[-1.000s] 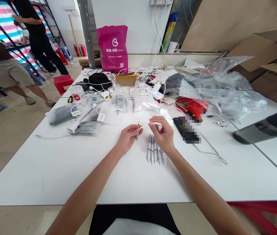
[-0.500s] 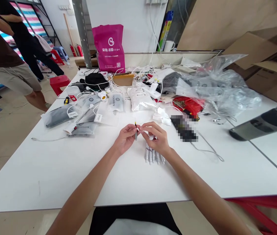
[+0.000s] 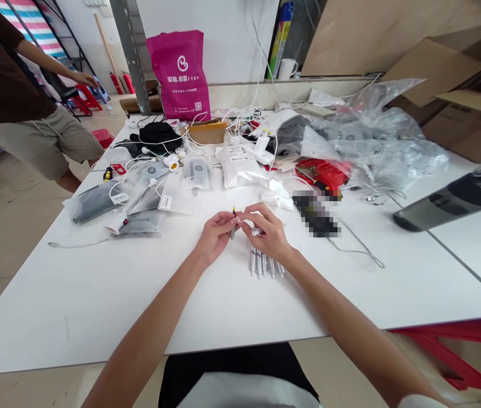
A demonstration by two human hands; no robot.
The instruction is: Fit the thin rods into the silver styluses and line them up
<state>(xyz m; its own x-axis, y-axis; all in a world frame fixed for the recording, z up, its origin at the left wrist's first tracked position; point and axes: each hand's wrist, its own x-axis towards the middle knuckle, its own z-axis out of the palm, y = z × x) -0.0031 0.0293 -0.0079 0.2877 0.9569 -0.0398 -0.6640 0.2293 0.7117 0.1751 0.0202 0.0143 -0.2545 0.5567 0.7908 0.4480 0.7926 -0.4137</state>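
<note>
My left hand (image 3: 214, 237) is closed, pinching a slim pen-like piece (image 3: 232, 232) with a grey lower end and a dark and yellow tip. The fingertips of my right hand (image 3: 271, 233) meet it from the other side and are pressed together; any small part between them is too small to make out. A white-and-clear pen-like tube (image 3: 257, 231) is tucked in the curled fingers of my right hand. Below that hand, several similar white pen-like tubes (image 3: 263, 265) lie side by side on the white table (image 3: 240, 317), their upper ends hidden.
Grey packaged pouches (image 3: 140, 224), white cables and a white packet (image 3: 240, 165) lie beyond my hands. A dark pixelated object (image 3: 316, 212) and a tumbler (image 3: 448, 198) are to the right. A magenta bag (image 3: 180, 73) stands behind; a person (image 3: 45, 136) stands at the left.
My hands stay together at the slim piece, with slight finger movement. The view has shifted a little. The person at the left has moved rightward with an arm extended.
</note>
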